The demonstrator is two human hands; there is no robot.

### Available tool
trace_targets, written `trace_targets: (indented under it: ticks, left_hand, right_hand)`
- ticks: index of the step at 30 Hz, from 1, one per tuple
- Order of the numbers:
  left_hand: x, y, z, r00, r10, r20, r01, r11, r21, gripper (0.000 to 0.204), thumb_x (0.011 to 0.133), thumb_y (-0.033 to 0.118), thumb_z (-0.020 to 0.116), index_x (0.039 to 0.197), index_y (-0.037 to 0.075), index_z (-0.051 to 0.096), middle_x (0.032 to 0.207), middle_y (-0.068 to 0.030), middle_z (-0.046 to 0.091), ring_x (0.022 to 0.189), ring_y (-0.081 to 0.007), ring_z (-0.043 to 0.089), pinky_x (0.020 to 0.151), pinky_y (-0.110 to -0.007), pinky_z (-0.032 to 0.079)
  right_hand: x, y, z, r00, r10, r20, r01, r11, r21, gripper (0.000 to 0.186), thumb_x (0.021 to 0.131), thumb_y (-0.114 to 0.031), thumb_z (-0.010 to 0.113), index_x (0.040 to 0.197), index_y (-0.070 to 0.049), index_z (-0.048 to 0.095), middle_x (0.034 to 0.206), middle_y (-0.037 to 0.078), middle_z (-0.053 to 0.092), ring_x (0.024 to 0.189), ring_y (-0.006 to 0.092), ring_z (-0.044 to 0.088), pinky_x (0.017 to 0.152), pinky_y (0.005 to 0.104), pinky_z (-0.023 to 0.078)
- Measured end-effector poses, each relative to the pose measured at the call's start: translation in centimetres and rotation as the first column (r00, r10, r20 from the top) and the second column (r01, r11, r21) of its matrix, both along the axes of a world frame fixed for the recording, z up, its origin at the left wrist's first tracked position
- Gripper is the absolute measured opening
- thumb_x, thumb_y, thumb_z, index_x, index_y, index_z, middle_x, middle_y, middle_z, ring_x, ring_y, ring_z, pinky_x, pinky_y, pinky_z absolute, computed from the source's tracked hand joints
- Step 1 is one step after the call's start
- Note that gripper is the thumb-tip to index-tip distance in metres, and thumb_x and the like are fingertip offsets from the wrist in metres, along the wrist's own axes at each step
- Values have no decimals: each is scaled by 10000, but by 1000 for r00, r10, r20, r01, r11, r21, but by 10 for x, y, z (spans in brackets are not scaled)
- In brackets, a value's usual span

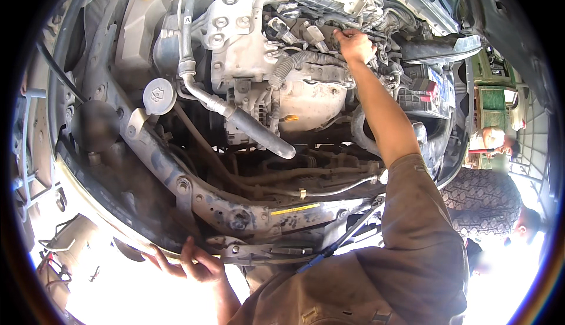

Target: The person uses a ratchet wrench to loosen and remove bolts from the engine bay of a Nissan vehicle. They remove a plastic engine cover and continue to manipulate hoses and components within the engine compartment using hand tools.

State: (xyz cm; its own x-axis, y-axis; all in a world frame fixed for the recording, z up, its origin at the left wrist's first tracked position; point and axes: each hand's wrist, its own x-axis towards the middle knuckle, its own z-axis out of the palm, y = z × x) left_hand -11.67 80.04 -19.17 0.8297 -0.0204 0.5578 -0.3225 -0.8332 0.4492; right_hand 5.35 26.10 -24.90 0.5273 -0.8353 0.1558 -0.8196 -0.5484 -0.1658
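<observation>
My right arm reaches deep across the engine (306, 101) of a car with its hood up. At the far side of the engine, my right hand (356, 47) is closed, its fingertips down among connectors and wiring. What they grip, if anything, is too small to make out. Just left of it sit ignition coils (315, 35), and a ribbed wiring conduit (303, 59) runs in front. My left hand (197, 263) rests on the car's front edge (159, 249) at the lower left, fingers apart and holding nothing.
A dark hose (259, 132) sticks out over the gap before the radiator support (259, 210). Left of it stand a washer filler cap (159, 96) and a pale reservoir (140, 30) with a yellow cap. A battery (432, 98) lies right of my forearm. People and a large tire (482, 201) are farther right.
</observation>
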Motion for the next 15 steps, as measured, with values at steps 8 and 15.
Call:
trace_targets:
  ticks: [8, 15]
  left_hand:
    - [-8, 12, -15, 1000, 2, -5, -2, 1000, -18, 177, 873, -21, 493, 919, -43, 663, 1392, -315, 420, 1272, -409, 444, 1060, -477, 328]
    - [-6, 18, -13, 1000, -3, -11, 3, 1000, 13, 218, 883, 71, 475, 944, 45, 683, 1428, -268, 403, 1335, -510, 321, 1041, -649, 274]
  right_hand:
    - [-8, -28, -29, 959, 98, 267, -139, 981, 137, 390, 742, -519, 699, 991, -227, 768, 982, 52, 743, 978, 259, 679, 1011, 405, 341]
    - [2, -1, -4, 995, -84, 54, 80, 994, 68, 422, 706, -583, 747, 963, -249, 775, 892, 64, 745, 909, 238, 703, 899, 386, 452]
